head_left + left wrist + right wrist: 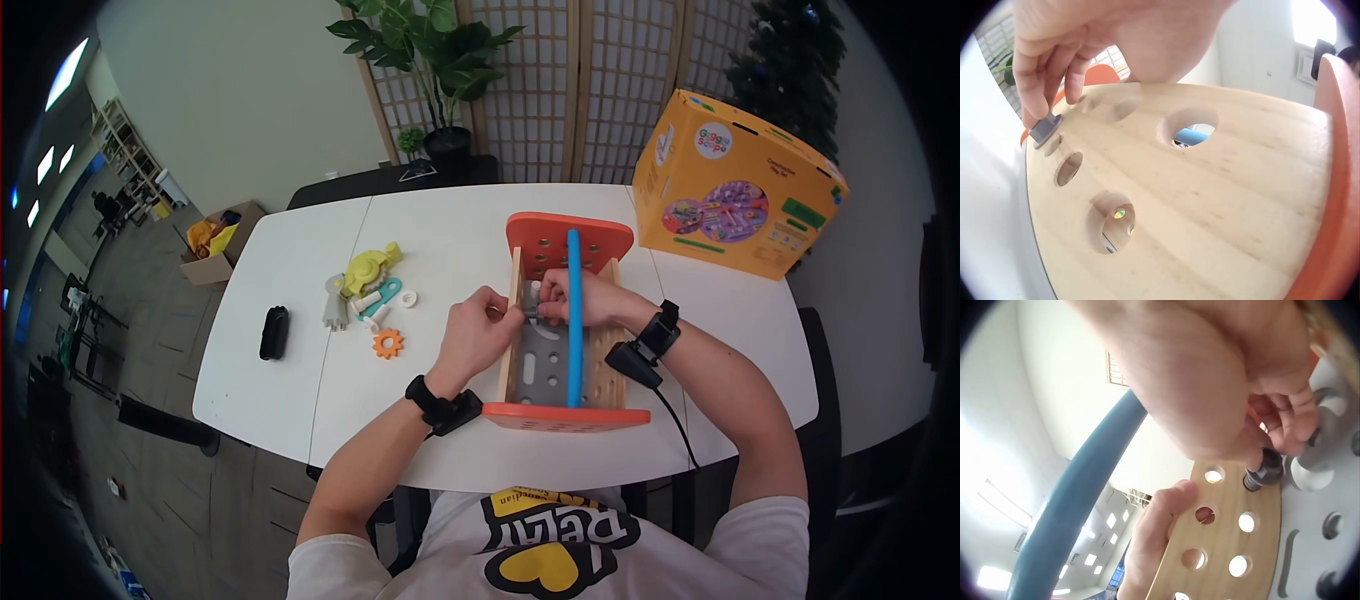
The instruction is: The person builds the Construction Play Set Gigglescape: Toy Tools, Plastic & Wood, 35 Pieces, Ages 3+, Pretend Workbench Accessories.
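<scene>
A toy toolbox with red end panels (570, 418), slatted wooden sides and a blue handle bar (574, 320) stands in front of me. My left hand (478, 335) is at its left wooden side panel (1210, 187), fingertips pinching a grey bolt's flanged head (1045, 130) at a hole from outside. Reaching under the bar, my right hand (590, 300) is inside the box. Its fingers pinch a dark grey nut (1268, 465) beside the bolt's threaded shank (1251, 481), which pokes through the panel. The grey perforated floor (540, 365) lies under both hands.
Left of the toolbox lie yellow toy parts (367, 270), a grey piece (335, 305), a teal piece (385, 292), white bolts and an orange gear (388, 344). Farther left is a black case (274, 333). A large yellow box (735, 190) stands at the back right.
</scene>
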Available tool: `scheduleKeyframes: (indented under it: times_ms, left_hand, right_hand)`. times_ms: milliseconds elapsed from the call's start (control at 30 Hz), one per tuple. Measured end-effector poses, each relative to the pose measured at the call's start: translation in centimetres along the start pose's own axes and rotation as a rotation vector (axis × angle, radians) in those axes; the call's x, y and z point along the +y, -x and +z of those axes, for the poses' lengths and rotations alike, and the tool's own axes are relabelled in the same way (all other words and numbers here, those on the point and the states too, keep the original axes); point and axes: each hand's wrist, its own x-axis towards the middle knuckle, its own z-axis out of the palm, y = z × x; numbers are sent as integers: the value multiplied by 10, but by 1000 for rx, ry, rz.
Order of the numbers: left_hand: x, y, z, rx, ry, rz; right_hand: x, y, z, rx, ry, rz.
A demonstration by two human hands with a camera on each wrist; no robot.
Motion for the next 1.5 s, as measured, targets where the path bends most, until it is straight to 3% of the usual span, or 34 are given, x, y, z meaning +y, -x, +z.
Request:
scheduleKeyframes:
  times_ms: [133,233,333,533,633,733,833,933,1033,1133,1333,1433,1500]
  left_hand:
    - [0,-1,0,0,7,5]
    - [2,0,-1,-11,8,-7]
    - [1,-1,0,-6,-12,14]
    - [-1,-2,0,-14,-22,28]
    - [0,-2,0,-19,-9,22]
    - [0,-2,-1,-27,-5,11]
    - [-2,-1,0,-17,2,29]
    - [-1,-1,0,-21,4,26]
    - [2,-1,-1,-22,10,29]
    - [0,-1,0,-22,4,25]
    - [-1,-1,0,-24,1,38]
    - [0,-2,-1,-27,1,19]
    - [1,-2,-1,-30,-3,12]
  right_hand:
    - [8,-7,0,-34,-113,53]
    - [0,-6,-3,-95,-48,132]
    - [-4,-5,-6,-223,236,60]
    - [-4,-7,-4,-248,193,171]
    - [2,-10,-2,-241,140,193]
    - [-1,-7,2,-93,174,141]
    - [1,-7,6,-8,18,83]
    - [-7,-5,-4,-186,284,52]
    - [-7,-5,-5,-273,307,64]
    - [0,-8,-3,-317,132,182]
    - [-5,-10,5,-51,-114,331]
    - [2,-7,2,-92,85,64]
    - [7,-7,1,-105,66,36]
